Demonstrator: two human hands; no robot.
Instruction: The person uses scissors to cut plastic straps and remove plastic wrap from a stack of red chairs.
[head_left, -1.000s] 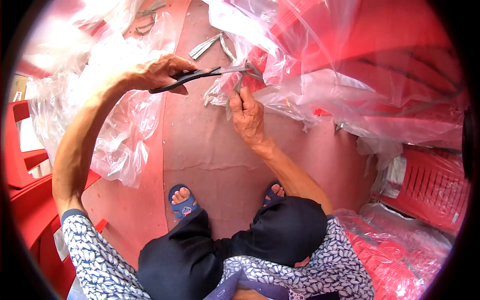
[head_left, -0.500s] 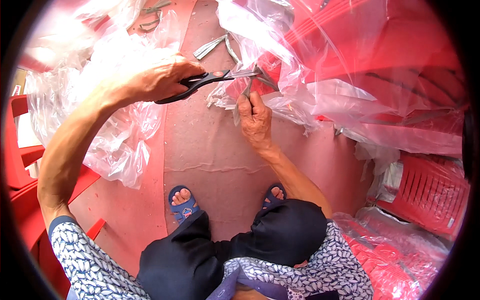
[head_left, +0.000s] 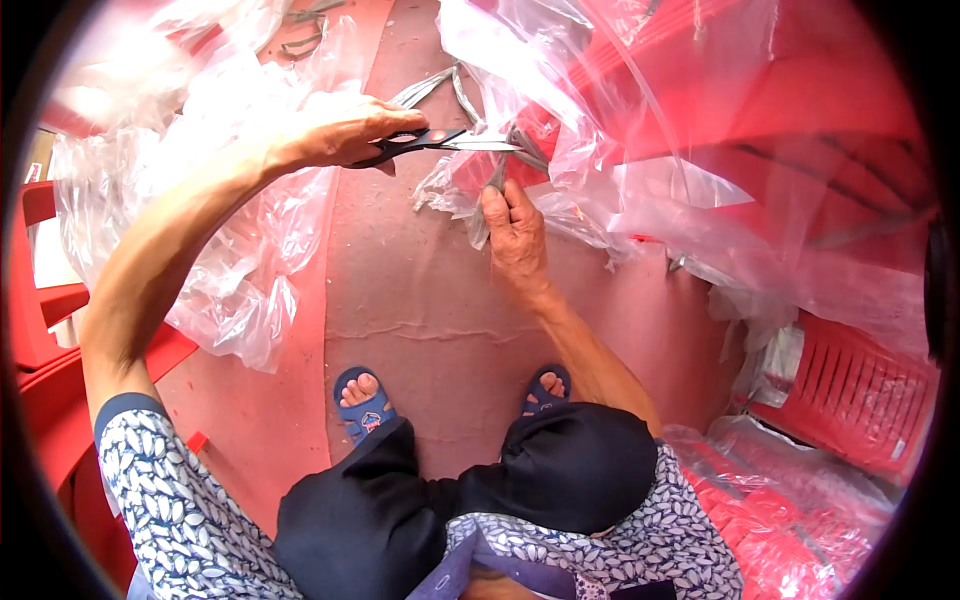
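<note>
A pair of black-handled scissors (head_left: 436, 140) is in my left hand (head_left: 350, 132), its fingers closed round the grips. The metal blades point right, with their tips at the knotted part of a grey-green fabric strip (head_left: 527, 150). Just below the tips, my right hand (head_left: 516, 240) pinches the hanging end of this strip between thumb and finger. The knot lies against the gathered edge of clear plastic wrapping (head_left: 590, 110), which covers a large red plastic piece (head_left: 730, 90). Whether the blades are round the strip I cannot tell.
A loose strip (head_left: 425, 88) lies on the reddish floor (head_left: 430, 290) beyond the scissors. Crumpled clear plastic (head_left: 240, 300) spreads at the left, near red furniture parts (head_left: 50, 330). At the right stand a slotted red piece (head_left: 850, 385) and wrapped red goods (head_left: 780, 520).
My left hand has risen slightly and turned, and the scissors lie more level, their handles closer together and the blades showing broader. My right hand keeps its pinch on the strip, nearly still.
</note>
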